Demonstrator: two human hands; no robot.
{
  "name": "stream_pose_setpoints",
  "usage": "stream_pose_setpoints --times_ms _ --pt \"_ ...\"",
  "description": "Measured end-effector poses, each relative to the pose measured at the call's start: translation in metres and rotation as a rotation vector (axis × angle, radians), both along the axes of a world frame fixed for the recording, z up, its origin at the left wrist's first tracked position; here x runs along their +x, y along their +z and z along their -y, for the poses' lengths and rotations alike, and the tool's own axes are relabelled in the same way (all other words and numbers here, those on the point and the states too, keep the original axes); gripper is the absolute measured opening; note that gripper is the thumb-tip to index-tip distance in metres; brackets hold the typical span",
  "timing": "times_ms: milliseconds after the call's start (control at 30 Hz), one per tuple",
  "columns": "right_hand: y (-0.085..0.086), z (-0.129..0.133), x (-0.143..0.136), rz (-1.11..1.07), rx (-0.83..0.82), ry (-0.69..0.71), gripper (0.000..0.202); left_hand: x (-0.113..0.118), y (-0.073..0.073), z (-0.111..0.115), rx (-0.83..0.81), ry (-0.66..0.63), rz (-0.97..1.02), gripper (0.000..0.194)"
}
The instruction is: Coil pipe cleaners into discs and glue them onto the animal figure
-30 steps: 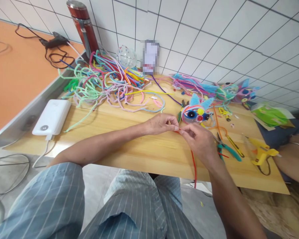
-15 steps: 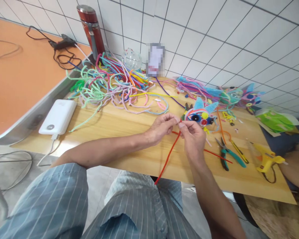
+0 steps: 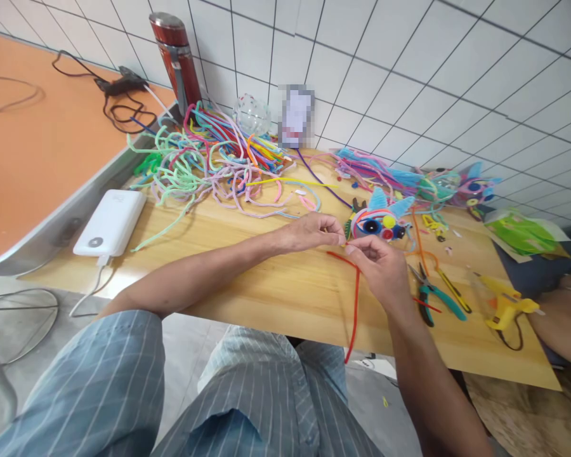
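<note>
Crossing table edge (image 3: 266, 325): red strand (image 3: 356, 304).

Person's clothing: striped blue-grey shirt (image 3: 266, 406).
Thin white stripes; placket (image 3: 305, 406) down the front; gaping fold low on front, bluer inside. Left sleeve (image 3: 105, 374) lighter blue, loose, ending near elbow. Legwear (image 3: 247, 350) pale blue, striped.

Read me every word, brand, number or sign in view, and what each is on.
No text can be read for certain.
White power bank: faint marks at its far end and on its round grey spot, too small to read.
Phone: screen pixelated, unreadable.
</note>
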State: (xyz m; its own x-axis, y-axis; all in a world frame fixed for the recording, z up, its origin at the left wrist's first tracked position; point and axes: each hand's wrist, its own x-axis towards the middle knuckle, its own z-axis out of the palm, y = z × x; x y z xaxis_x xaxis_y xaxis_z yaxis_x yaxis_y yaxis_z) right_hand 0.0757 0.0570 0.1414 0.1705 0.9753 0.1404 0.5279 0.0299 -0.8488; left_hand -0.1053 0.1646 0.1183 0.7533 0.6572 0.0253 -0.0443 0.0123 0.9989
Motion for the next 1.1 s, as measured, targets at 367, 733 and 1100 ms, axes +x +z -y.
stream_pose_setpoints --times_ms 367,733,1100 --pt "-0.018 -0.006 -0.016 -0.136 0.095 -0.083 0.021 0.011 -0.007 0.029 -0.155 0.235 0.207 0.029" --pt "-0.006 -0.015 -0.006 -0.125 0.032 -0.020 0.020 0.003 0.006 0.010 -0.166 0.105 0.169 0.027" --pt "0.011 -0.008 0.002 0.091 0.017 0.044 0.020 -0.002 0.003 0.005 0.192 0.033 0.033 0.017"
